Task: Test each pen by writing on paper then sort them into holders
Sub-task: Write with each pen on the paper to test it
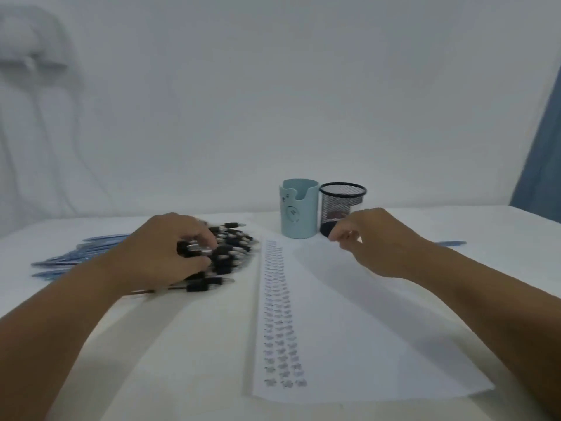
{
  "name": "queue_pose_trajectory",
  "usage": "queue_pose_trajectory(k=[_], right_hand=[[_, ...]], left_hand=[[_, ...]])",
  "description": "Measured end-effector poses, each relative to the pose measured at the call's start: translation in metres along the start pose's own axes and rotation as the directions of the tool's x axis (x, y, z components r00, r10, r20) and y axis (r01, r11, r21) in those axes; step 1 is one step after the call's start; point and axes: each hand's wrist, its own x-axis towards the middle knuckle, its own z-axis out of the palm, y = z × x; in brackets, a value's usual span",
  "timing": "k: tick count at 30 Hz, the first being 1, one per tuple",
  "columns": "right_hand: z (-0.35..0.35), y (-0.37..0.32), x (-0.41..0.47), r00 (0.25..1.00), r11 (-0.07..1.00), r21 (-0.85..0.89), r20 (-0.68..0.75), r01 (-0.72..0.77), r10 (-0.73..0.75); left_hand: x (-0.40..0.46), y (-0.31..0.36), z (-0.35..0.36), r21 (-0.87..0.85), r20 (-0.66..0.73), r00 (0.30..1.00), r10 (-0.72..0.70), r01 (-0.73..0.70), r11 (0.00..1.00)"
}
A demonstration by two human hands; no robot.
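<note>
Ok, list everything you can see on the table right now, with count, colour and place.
Pens: a pile, too many to count, blue barrels with black grips, left of the paper.
Paper: one white sheet, centre, columns of blue test marks down its left side.
Plastic holder: one, light blue, behind the paper.
Mesh holder: one, black, right beside the plastic holder.
Lone pen: one, blue, far right.
Table: one, white.
Left hand: on the pile, fingers closing on a pen.
Right hand: above the paper's far edge, seemingly empty.

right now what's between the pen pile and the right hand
In the head view, the paper with its test marks lies between pen pile and right hand.
</note>
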Motion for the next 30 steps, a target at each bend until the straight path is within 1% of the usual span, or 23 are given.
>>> queue_pose_trajectory(k=[2,3,6,8,11,13,15,17,19,20,21,23,24,25,26,27,28,29,30], right_hand=[[0.006,-0.029,0.006,0.992,0.993,0.052,0.069,0.103,-0.107],[0.009,-0.042,0.009,0.984,0.988,0.069,0.103,0.141,-0.147],[0.022,-0.072,0.018,0.942,0.963,0.086,0.203,0.254,-0.267],[0.028,-0.082,0.022,0.918,0.948,0.094,0.234,0.305,-0.319],[0.040,-0.090,0.031,0.899,0.924,0.104,0.214,0.367,-0.381],[0.050,-0.088,0.032,0.905,0.916,0.138,0.159,0.376,-0.395],[0.061,-0.082,0.027,0.912,0.899,0.211,0.069,0.383,-0.404],[0.069,-0.076,0.023,0.929,0.886,0.305,0.009,0.350,-0.370],[0.071,-0.073,0.022,0.946,0.884,0.355,-0.005,0.305,-0.324],[0.071,-0.071,0.021,0.948,0.885,0.352,-0.018,0.304,-0.318],[0.071,-0.071,0.020,0.947,0.888,0.338,-0.034,0.312,-0.319],[0.069,-0.072,0.016,0.944,0.891,0.314,-0.088,0.328,-0.317],[0.068,-0.074,0.015,0.945,0.885,0.332,-0.118,0.328,-0.306],[0.067,-0.076,0.013,0.953,0.866,0.400,-0.131,0.302,-0.272],[0.064,-0.080,0.012,0.971,0.818,0.525,-0.108,0.237,-0.213],[0.061,-0.084,0.011,0.988,0.721,0.678,-0.050,0.143,-0.148],[0.059,-0.087,0.011,0.995,0.588,0.808,0.022,0.041,-0.100],[0.058,-0.089,0.012,0.993,0.444,0.894,0.092,-0.051,-0.070],[0.056,-0.091,0.013,0.988,0.316,0.940,0.149,-0.126,-0.048]], left_hand=[[-0.005,-0.007,-0.016,-0.021,0.128,0.991,-0.029,0.032,0.999],[-0.007,-0.010,-0.022,-0.028,0.165,0.985,-0.055,0.060,0.998],[-0.008,-0.014,-0.035,0.038,0.219,0.971,-0.093,0.087,0.996],[-0.006,-0.011,-0.034,0.073,0.275,0.957,-0.087,0.070,0.995],[-0.005,-0.008,-0.027,0.150,0.341,0.935,-0.101,0.052,0.987],[-0.003,-0.007,-0.023,0.150,0.325,0.940,-0.101,0.054,0.987],[-0.005,-0.007,-0.023,0.104,0.304,0.948,-0.092,0.063,0.993],[-0.006,-0.005,-0.025,0.036,0.256,0.963,-0.087,0.080,0.996],[-0.006,0.000,-0.027,-0.113,0.137,0.983,-0.119,0.135,0.984],[-0.005,0.002,-0.026,-0.237,0.058,0.986,-0.159,0.168,0.957],[-0.003,0.005,-0.024,-0.397,-0.016,0.977,-0.214,0.191,0.898],[0.003,0.012,-0.016,-0.686,-0.104,0.931,-0.350,0.188,0.703],[0.005,0.017,-0.011,-0.779,-0.122,0.903,-0.412,0.171,0.603],[0.007,0.022,-0.005,-0.853,-0.119,0.877,-0.465,0.149,0.500],[0.008,0.027,0.002,-0.912,-0.096,0.861,-0.499,0.125,0.391],[0.008,0.033,0.009,-0.951,-0.063,0.855,-0.515,0.105,0.291],[0.008,0.036,0.016,-0.974,-0.026,0.856,-0.516,0.094,0.205],[0.007,0.040,0.022,-0.985,0.012,0.861,-0.508,0.097,0.141],[0.006,0.041,0.027,-0.989,0.049,0.870,-0.491,0.112,0.100]])
